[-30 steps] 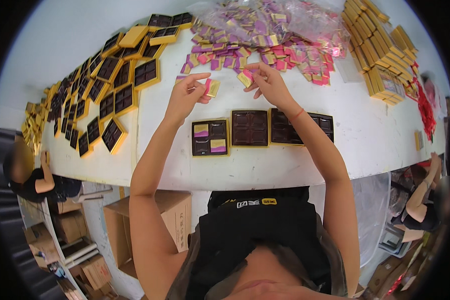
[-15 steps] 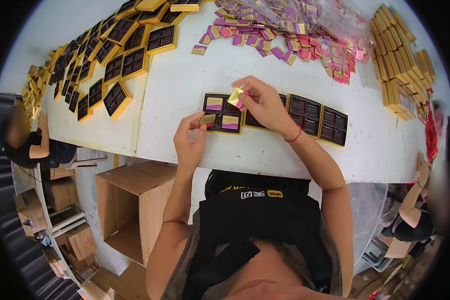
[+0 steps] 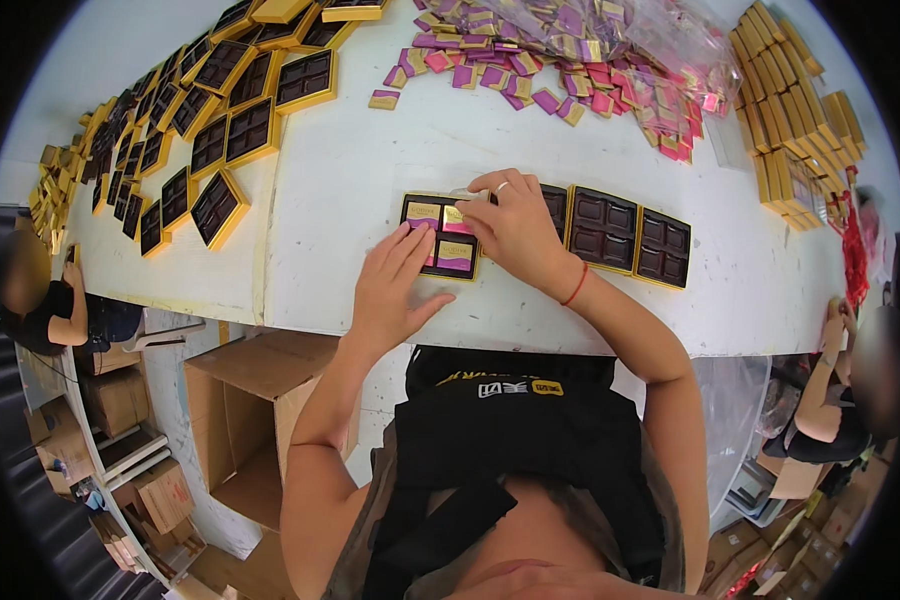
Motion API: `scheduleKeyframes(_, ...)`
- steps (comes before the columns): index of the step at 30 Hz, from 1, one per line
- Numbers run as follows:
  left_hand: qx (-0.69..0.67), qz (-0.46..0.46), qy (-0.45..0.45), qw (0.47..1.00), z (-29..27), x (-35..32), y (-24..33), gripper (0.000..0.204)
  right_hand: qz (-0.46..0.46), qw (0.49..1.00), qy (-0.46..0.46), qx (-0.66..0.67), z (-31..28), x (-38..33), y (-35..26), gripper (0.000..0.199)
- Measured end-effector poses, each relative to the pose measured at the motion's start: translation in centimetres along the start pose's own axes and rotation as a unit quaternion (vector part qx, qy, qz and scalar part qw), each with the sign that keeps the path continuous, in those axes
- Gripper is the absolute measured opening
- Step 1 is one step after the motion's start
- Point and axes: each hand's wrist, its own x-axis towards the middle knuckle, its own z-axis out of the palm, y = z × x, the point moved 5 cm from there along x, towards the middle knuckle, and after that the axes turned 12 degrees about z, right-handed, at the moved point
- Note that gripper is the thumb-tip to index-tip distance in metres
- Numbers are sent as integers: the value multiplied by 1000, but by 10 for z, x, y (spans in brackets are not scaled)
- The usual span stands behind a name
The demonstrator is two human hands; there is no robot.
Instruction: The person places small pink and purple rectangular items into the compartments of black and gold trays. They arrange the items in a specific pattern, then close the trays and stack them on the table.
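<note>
In front of me a gold-edged box (image 3: 444, 272) with a dark moulded tray holds small wrapped chocolate squares. A purple-and-gold square (image 3: 424, 214) fills the upper left cell and another purple-and-gold square (image 3: 456, 255) the lower right. My left hand (image 3: 395, 285) lies over the lower left cell, fingers stretched out and pressing down, mostly hiding a pinkish square (image 3: 430, 258). My right hand (image 3: 515, 228), with a ring and a red wrist string, has its fingers closed at a pink-and-gold square (image 3: 454, 220) in the upper right cell.
More boxes with dark trays (image 3: 604, 228) stand in a row to the right. Many others (image 3: 250, 130) lie at far left. A pile of wrapped squares (image 3: 570, 80) spills from a plastic bag at the back. Gold boxes (image 3: 785, 120) are stacked at right. Two people sit at the sides.
My right hand has lowered the pink square into the upper right cell. My left hand has set its square in the lower left cell and spread its fingers over it.
</note>
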Motion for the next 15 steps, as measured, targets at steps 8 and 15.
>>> scheduleKeyframes(8,95,30,-23,995,16,-12,-10,59,-72,981,-82,-162,1,-20,-26,63)
scheduleKeyframes(15,112,39,-29,993,13,-7,-10,54,-15,979,-186,-77,1,-13,-23,65)
